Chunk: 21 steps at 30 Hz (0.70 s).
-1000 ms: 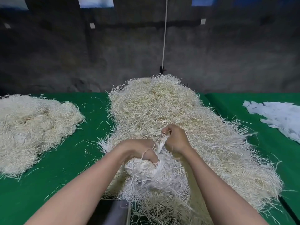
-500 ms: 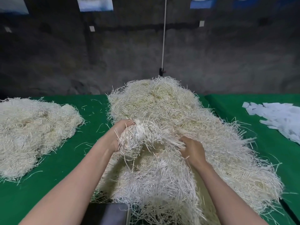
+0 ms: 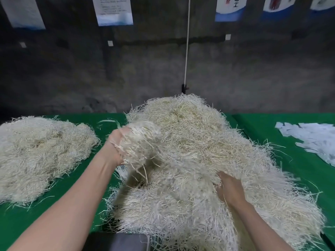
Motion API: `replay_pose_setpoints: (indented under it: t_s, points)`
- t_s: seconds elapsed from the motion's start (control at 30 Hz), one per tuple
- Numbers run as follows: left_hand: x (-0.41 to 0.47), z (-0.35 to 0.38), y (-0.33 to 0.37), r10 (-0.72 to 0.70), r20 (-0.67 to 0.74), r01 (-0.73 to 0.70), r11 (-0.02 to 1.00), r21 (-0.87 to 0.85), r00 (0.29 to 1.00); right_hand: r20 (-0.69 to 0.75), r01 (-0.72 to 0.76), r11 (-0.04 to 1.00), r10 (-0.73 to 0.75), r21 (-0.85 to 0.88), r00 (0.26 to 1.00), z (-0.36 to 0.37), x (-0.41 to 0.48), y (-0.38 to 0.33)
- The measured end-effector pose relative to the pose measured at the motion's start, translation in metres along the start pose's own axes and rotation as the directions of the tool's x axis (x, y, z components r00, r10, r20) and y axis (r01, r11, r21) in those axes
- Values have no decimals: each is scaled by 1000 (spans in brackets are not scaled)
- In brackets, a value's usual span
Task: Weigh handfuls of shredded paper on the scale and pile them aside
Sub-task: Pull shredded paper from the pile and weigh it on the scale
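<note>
A big heap of pale shredded paper (image 3: pixel 195 134) fills the middle of the green table (image 3: pixel 272 134). My left hand (image 3: pixel 116 147) grips a raised handful of shredded paper (image 3: pixel 141 142) above the heap's left side, its fingers buried in the strands. My right hand (image 3: pixel 230 189) lies lower on the right, its fingers pushed under the shreds so I cannot see how they are curled. A dark grey scale (image 3: pixel 119 241) shows at the bottom edge, partly covered by shreds.
A second, flatter pile of shredded paper (image 3: pixel 39 153) lies at the left. White flat paper pieces (image 3: pixel 311 140) sit at the far right. A dark wall with posters and a white cord (image 3: pixel 186 51) stands behind the table.
My left hand has lifted up and to the left with a handful of shreds. My right hand has moved down and to the right, deeper into the heap.
</note>
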<state>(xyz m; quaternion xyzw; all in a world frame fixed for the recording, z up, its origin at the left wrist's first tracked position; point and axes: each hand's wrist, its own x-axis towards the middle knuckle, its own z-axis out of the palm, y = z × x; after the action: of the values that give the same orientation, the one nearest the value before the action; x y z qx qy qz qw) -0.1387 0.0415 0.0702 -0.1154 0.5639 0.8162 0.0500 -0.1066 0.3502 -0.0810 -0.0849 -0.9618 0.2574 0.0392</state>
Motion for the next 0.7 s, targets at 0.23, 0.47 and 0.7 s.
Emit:
replay_pose_setpoints:
  t_s: [0.23, 0.47, 0.7]
  points:
    - [-2, 20, -11, 21, 155, -52, 978, 200, 988, 149, 310, 930, -340, 197, 928, -67, 0, -96]
    - [-22, 67, 0, 129, 354, -19, 954, -299, 926, 232, 229, 746, -459, 625, 858, -19, -27, -160]
    - [16, 21, -46, 526, 275, -407, 151, 901, 805, -4, 314, 653, -430, 689, 903, -20, -26, -135]
